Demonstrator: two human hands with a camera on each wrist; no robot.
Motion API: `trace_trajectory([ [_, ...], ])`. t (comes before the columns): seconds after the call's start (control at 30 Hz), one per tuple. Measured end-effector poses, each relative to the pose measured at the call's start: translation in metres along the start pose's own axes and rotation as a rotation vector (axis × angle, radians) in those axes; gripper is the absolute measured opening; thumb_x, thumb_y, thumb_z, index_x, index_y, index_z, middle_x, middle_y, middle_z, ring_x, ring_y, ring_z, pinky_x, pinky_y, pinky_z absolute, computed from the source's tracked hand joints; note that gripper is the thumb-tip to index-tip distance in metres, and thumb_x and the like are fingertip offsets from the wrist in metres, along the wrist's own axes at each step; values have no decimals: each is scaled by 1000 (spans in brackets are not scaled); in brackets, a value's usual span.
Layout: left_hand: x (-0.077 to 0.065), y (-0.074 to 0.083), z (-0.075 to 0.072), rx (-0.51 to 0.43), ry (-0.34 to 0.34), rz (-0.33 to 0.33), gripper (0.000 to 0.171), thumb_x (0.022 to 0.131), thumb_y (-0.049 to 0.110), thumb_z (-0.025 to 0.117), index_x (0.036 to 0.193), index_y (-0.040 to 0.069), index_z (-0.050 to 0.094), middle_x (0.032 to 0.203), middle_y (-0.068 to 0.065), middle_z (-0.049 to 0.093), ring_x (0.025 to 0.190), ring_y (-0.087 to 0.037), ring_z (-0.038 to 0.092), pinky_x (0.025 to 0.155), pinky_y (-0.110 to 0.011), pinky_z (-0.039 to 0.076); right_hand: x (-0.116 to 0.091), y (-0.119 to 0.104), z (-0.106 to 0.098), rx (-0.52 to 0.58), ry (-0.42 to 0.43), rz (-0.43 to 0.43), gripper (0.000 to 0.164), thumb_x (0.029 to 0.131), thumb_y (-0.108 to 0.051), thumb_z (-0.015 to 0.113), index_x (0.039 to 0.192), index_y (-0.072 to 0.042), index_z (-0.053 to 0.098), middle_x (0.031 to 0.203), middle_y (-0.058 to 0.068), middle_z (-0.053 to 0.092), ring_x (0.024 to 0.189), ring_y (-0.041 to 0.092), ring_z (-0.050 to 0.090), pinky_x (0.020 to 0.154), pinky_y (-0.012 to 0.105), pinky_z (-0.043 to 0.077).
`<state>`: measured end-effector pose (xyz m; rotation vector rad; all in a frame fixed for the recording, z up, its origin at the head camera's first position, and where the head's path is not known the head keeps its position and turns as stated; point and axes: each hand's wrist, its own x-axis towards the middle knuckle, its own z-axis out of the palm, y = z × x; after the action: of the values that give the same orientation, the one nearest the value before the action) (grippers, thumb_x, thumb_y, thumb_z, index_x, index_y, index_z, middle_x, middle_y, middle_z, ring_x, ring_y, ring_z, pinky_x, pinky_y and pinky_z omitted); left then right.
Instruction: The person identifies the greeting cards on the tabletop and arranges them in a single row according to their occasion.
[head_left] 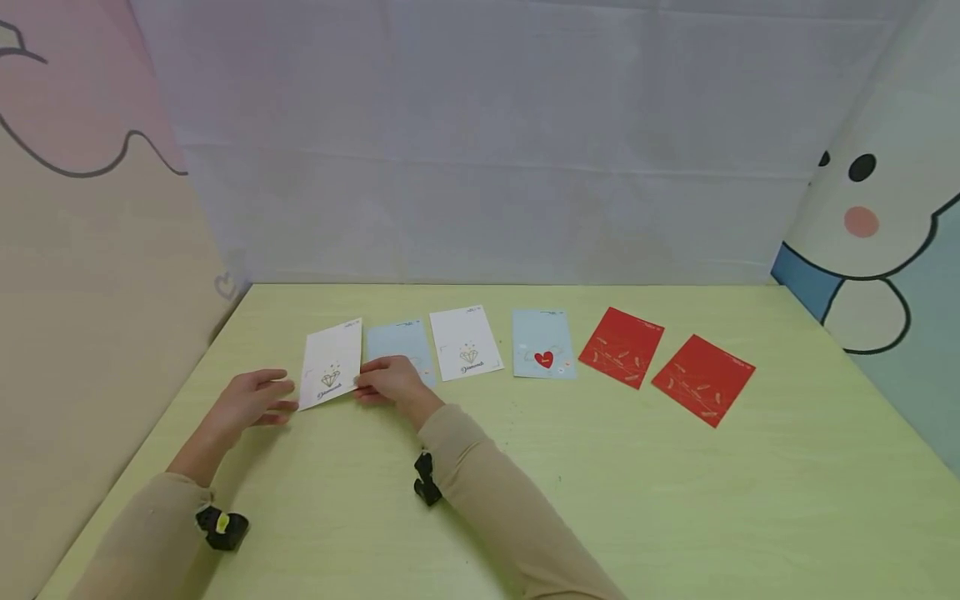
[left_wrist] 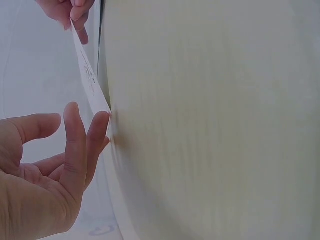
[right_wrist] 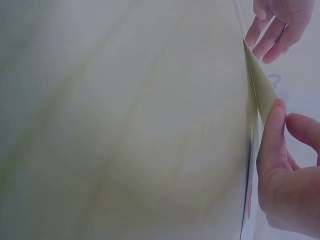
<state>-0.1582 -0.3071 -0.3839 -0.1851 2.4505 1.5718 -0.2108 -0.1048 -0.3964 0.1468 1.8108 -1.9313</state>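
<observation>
My right hand (head_left: 393, 383) pinches the lower right corner of a white card (head_left: 330, 364) printed with a gold diamond. That card is tilted, its right side lifted off the table, as the right wrist view shows with the card's underside (right_wrist: 261, 82). Beside the card's lower left corner is my left hand (head_left: 251, 404), fingers spread and loosely bent, holding nothing. In the left wrist view the left fingertips (left_wrist: 101, 120) are close to the card's edge (left_wrist: 90, 75); whether they touch cannot be told. A light blue card (head_left: 401, 337) lies partly behind my right hand.
To the right lie another white diamond card (head_left: 467, 343), a light blue card with a red heart (head_left: 542, 333), and two red cards (head_left: 621, 346), (head_left: 703, 379) set at an angle. The pale yellow-green table (head_left: 675, 517) ends at a white cloth backdrop (head_left: 487, 167).
</observation>
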Motion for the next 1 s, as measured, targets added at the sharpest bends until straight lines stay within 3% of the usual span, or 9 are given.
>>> trace_trajectory([
  [0.07,-5,8,3,24,-1,-3,57,93,16,43,129,-20,17,121,-39,34,82,-19,61,65,-29,50,0,0,1,3,-7,4,16,77,5,63,93,3,62,70,11,62,57,16,60,57,26,50],
  [0.37,-3,4,3,88,22,4,54,94,17,43,127,-21,24,121,-36,37,81,-16,60,63,-28,50,-7,-3,-2,5,-37,-6,18,77,6,61,95,3,60,70,11,61,65,22,63,62,29,50],
  [0.57,-2,4,4,136,28,4,52,93,18,44,125,-19,28,111,-30,50,76,-13,59,61,-27,49,-11,-3,-8,-1,-77,-11,19,78,6,60,97,4,59,70,12,61,66,22,63,61,28,50],
  [0.8,-1,5,5,114,23,12,49,91,13,45,125,-19,31,92,-13,59,69,-10,57,59,-26,49,-15,-3,-15,-17,-127,0,23,79,5,60,101,2,59,73,12,63,68,21,63,65,28,50],
  [1.0,1,5,9,105,36,16,48,90,10,48,126,-16,31,91,-12,57,67,-11,56,58,-26,49,-17,-4,-18,-31,-138,1,26,78,6,61,103,1,59,71,13,63,68,23,64,65,30,50],
])
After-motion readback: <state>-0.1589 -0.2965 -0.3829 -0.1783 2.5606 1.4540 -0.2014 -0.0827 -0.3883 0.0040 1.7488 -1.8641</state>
